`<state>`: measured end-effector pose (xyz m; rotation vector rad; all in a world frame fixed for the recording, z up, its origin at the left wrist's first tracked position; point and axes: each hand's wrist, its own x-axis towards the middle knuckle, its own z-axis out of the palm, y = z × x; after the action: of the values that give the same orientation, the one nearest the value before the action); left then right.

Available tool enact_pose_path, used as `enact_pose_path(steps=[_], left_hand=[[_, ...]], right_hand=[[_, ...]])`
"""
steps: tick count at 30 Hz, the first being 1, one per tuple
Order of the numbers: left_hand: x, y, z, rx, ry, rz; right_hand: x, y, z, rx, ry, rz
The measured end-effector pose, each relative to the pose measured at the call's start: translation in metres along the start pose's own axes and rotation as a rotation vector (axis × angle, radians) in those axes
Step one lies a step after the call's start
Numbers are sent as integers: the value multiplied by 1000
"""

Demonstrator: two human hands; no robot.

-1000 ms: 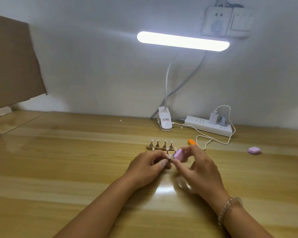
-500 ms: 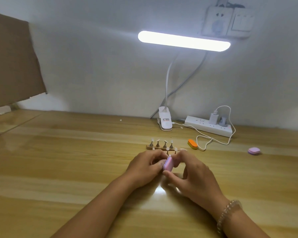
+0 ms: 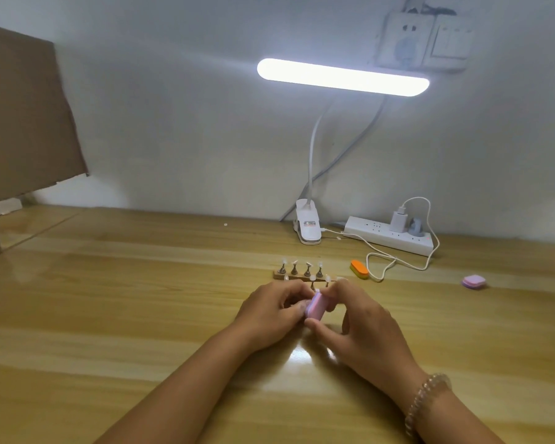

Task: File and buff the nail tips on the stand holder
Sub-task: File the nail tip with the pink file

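Pink, lilac-edged buffer block against a white nail tip, just before the tan wooden stand holder. Right of the stand holder: orange block layered yellow; farther right, lilac-pink pad. Behind it, white power strip.

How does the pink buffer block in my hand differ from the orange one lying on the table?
Colour: the pink buffer block is pink; the orange block has an orange top over a yellowish layer. State: the right hand pinches the pink one; the orange one lies untouched on the table beside the white cable. Pose: the pink one is tilted on edge, the orange one flat. Both are small rounded blocks.
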<state>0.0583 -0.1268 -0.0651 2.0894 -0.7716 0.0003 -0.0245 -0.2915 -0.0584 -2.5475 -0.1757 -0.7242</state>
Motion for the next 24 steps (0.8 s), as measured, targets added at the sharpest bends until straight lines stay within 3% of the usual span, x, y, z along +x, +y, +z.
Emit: enact_pose_path(steps=[3,7,11,14,18,22,24], left_hand=[[0,1,0,14,2,-7],[-1,1,-1,10,-11,-6],[-1,1,1,41,-11,-15],[-2,1,0,24,-13,-13],[-1,2,0,33,-5,-23],[-2,2,-1,26,-14,-15],[0,1,0,41,-6,-25]], right_hand=[[4,4,-1,47,56,75],[0,1,1,5,6,-24],[5,6,-1,62,83,91],[0,2,1,16,15,-16],[3,5,-1,68,66,78],[-1,1,2,-2,30,-36],[2,1,1,40,43,12]])
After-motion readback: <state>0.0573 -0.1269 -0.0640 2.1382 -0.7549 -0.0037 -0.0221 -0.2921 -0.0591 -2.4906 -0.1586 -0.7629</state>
